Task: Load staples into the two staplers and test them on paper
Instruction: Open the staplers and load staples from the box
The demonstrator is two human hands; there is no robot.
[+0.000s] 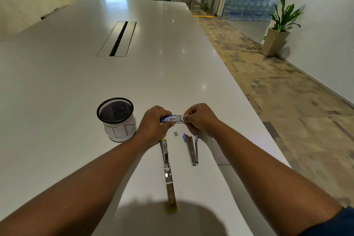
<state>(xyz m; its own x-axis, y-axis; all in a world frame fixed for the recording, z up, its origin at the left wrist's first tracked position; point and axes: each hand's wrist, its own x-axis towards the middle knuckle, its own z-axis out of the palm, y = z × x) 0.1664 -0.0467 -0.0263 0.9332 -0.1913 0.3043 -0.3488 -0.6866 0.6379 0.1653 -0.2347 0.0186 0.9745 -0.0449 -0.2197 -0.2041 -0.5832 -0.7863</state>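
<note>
Left hand [153, 124] grips the blue staple box [169, 119], fingers curled round its sleeve; right hand [198, 119] pinches the inner tray end [181, 118] poking out toward it. Box long axis runs hand to hand, so the pull goes rightward. Nearer than both hands: yellow-tipped stapler [167, 170], opened flat, lengthwise toward the left wrist; blue-tipped stapler [192, 148], splayed in a V, below the right hand. Small staple strip [175, 133] lies between hands and staplers. Paper sheet [220, 152] under the right forearm, partly hidden. Mesh cup [116, 119] just left of the left hand. Staples in the tray: too small to tell.
</note>
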